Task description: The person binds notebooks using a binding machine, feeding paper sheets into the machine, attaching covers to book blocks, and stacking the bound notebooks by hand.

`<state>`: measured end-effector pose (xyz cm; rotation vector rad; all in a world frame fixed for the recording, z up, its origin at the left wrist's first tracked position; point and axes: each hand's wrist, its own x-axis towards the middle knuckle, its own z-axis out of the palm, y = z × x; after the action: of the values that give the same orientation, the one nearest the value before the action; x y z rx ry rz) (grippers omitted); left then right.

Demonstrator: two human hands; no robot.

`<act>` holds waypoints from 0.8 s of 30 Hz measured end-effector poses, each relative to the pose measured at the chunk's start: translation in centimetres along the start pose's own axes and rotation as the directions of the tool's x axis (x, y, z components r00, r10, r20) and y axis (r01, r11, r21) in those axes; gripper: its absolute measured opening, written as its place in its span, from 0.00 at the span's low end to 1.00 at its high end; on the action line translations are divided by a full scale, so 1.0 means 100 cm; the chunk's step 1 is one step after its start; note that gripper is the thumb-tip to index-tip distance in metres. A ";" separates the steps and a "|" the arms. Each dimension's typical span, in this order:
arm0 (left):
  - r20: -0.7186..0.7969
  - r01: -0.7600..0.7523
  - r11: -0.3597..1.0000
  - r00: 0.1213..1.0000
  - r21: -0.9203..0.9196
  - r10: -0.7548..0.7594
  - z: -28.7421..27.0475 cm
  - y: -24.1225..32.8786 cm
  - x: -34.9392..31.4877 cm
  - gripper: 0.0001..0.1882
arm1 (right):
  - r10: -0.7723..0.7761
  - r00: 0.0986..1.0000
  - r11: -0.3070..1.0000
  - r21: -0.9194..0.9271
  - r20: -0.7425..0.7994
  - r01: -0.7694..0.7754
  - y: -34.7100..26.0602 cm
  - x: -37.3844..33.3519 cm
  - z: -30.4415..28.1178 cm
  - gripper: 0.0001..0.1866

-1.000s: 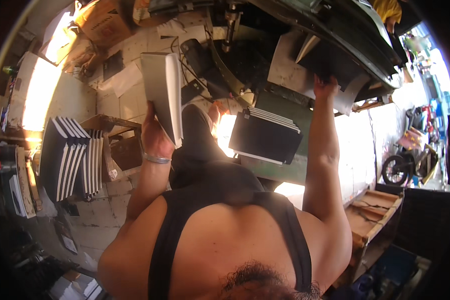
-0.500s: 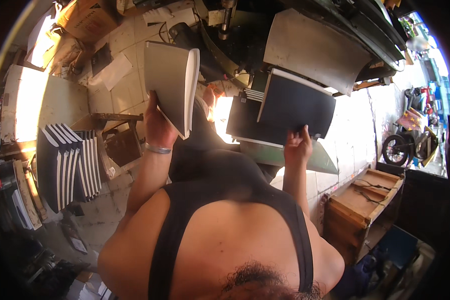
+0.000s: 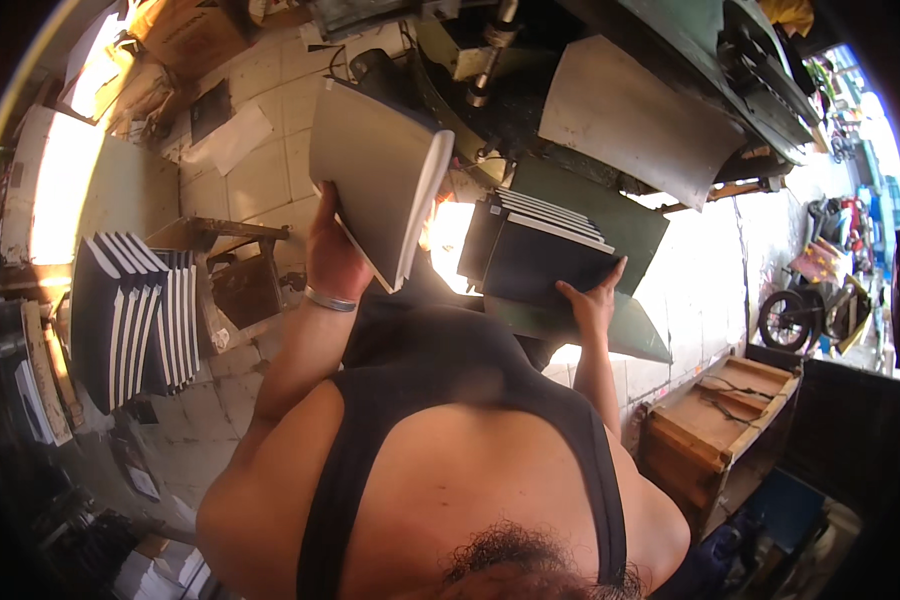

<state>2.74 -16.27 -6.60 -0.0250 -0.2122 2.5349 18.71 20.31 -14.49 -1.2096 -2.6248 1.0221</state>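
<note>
1. My left hand [image 3: 336, 258] grips a grey-faced book [image 3: 378, 170] by its near-left edge, holding it raised in front of me.
2. Its long axis seems to run away from me, tilted, with the thick white page edge facing right.
3. My right hand [image 3: 594, 302], fingers spread, rests on a dark book stack [image 3: 545, 262], long axis left to right.
4. Several books already lie staggered there; the grey-faced one remains off them.
5. Farther left stands another dark pile [image 3: 120, 330].
</note>
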 end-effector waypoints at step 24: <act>-0.369 0.059 0.976 0.929 0.210 0.023 0.003 -0.048 -0.005 0.27 | -0.735 0.678 0.074 0.989 -0.032 0.128 -0.246 -0.051 -0.004 0.21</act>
<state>5.78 -12.70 -5.56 -0.4094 0.2144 2.4638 6.38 5.46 1.59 0.2956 -1.4933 2.3893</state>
